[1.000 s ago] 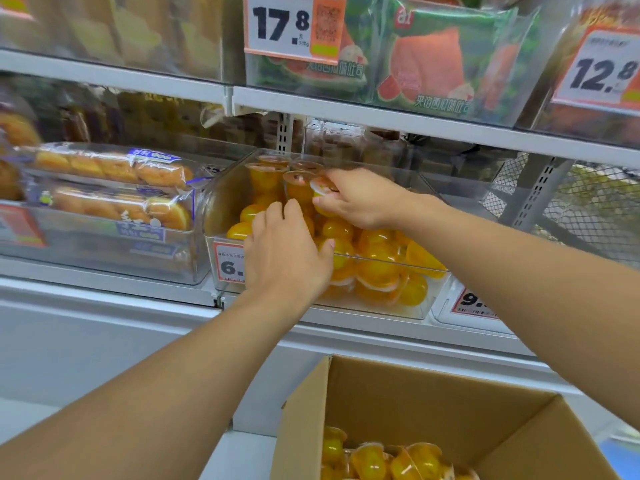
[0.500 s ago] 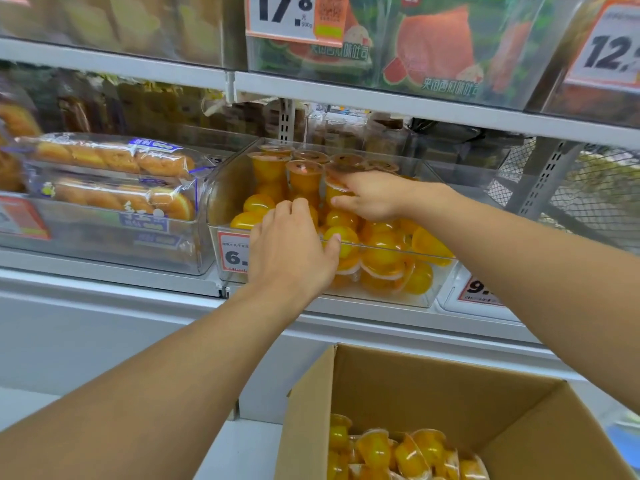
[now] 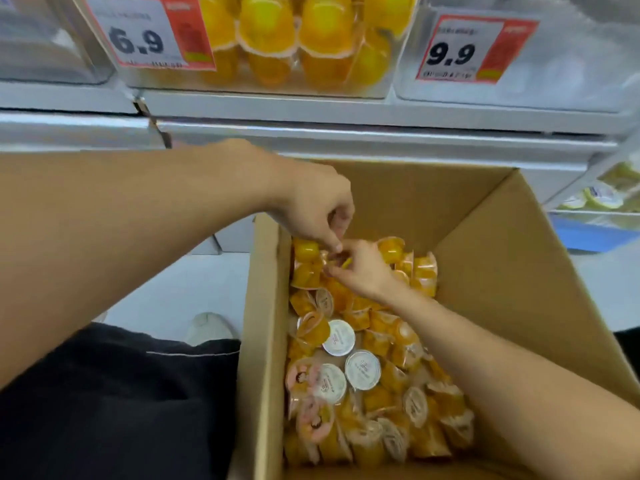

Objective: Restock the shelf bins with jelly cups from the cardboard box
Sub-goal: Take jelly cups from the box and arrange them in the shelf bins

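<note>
You have just one view, from the camera on your head. It looks steeply down into the open cardboard box (image 3: 502, 258), very near your two arms. The shelf bins (image 3: 381, 88) fill the top edge, close in front of you.

The whole view is smeared. The shelf bin (image 3: 263, 81) of jelly cups is cut off by the top edge, and small print on its price tag (image 3: 149, 32) is unreadable. The cardboard box (image 3: 512, 278) runs off the near edge. Whether the meeting fingertips (image 3: 334, 245) pinch a cup cannot be told.
</note>
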